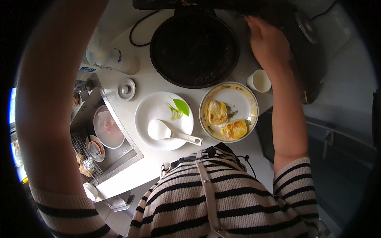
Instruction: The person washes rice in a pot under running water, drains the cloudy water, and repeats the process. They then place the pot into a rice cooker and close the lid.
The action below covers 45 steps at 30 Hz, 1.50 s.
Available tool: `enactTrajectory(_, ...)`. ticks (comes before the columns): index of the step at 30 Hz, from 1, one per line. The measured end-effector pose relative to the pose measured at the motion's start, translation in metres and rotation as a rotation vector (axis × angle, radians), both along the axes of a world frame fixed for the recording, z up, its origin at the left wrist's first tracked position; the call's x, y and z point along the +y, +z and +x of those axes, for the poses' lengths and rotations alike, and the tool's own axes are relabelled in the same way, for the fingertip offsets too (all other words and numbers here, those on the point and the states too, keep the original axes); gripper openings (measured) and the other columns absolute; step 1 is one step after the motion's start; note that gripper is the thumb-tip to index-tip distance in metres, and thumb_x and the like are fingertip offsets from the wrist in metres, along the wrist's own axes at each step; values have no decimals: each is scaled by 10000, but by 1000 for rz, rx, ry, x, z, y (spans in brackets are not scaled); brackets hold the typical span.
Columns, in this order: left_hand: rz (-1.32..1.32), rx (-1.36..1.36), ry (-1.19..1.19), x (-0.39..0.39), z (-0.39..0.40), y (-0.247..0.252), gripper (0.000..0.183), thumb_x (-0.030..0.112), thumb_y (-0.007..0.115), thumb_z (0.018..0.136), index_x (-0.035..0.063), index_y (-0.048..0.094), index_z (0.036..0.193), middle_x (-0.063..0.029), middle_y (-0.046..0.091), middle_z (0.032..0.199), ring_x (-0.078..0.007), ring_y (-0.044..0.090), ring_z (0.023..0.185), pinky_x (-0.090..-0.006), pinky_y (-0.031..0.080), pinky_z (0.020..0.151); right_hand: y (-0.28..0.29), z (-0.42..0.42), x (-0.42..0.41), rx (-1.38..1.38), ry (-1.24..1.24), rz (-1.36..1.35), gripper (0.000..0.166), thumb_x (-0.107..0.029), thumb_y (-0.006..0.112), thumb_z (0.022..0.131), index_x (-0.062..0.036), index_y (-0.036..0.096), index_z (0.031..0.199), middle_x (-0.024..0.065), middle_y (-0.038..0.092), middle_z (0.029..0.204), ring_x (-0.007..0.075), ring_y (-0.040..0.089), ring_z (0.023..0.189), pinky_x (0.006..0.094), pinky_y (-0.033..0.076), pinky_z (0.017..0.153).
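Note:
My right hand (pixel 265 41) is at the upper right, beside a round black electric griddle (pixel 195 50) whose lid (pixel 205 3) stands raised at the top edge. The fingers are curled near a dark thing in shadow; what they hold cannot be told. My left arm reaches up past the top left edge, so my left hand is out of view. Nearer me, a white plate (pixel 146 119) bears a white plastic rice paddle (pixel 159 130), a green leaf (pixel 181 107) and pale green shreds. A patterned dish (pixel 251 119) to its right holds two browned, egg-coated pieces (pixel 236 129).
A white cup (pixel 259 81) stands right of the griddle. A metal lid (pixel 126 89) lies left. The steel sink (pixel 134 156) holds a bowl of cloudy liquid (pixel 109 126) and a wire rack (pixel 93 175). Plastic containers (pixel 119 61) stand behind. A black cord (pixel 131 35) loops beside the griddle.

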State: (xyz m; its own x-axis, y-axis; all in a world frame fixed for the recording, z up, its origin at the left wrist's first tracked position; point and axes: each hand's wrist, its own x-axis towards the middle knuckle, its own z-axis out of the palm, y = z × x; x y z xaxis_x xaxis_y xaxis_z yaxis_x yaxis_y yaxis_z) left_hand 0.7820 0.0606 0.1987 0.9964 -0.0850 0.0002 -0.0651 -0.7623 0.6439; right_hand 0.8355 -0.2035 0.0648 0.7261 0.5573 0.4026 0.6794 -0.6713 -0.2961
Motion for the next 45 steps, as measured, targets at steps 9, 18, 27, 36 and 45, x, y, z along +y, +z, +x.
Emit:
enactTrajectory(9, 50, -132, 1, -6, 0, -1, 539, 466, 723, 881, -16, 716, 1124, -88, 717, 996, -203, 643, 910, -355, 478, 904, -4, -8, 22, 203, 164, 203, 283, -275, 522, 1025, -152, 708, 1199, 64, 753, 989, 185, 716, 899, 288, 534, 812)
enactTrajectory(18, -63, -98, -94, -5, -3, -1, 542, 470, 727, 878, -28, 719, 1091, -97, 717, 987, -200, 634, 886, -353, 482, 889, -3, -25, 54, 269, 251, 376, 297, -297, 541, 1017, -128, 707, 1197, 104, 700, 923, 166, 638, 797, 353, 483, 766)
enactTrajectory(27, 190, -170, 48, -14, -14, 1, 591, 497, 729, 866, -36, 707, 1121, -155, 717, 1060, -269, 658, 971, -391, 476, 927, 19, -50, 64, 332, 220, 250, 292, -306, 511, 1032, -199, 706, 1220, 37, 735, 833, 124, 622, 634, 293, 502, 677)
enactTrajectory(36, 34, -108, 9, 1, 4, -6, 628, 496, 735, 853, -30, 682, 1192, -182, 696, 1143, -311, 656, 1043, -412, 462, 984, 0, -46, 84, 197, 259, 240, 282, -289, 512, 1022, -204, 709, 1206, 46, 741, 845, 159, 680, 703, 306, 530, 727)
enactTrajectory(45, 57, -140, -92, 2, -11, 4, 607, 491, 728, 863, -30, 692, 1173, -177, 701, 1136, -282, 651, 1030, -395, 458, 989, -3, -39, 81, 323, 141, 19, 292, -300, 508, 1031, -185, 699, 1221, 48, 749, 1022, 155, 699, 843, 311, 518, 787)
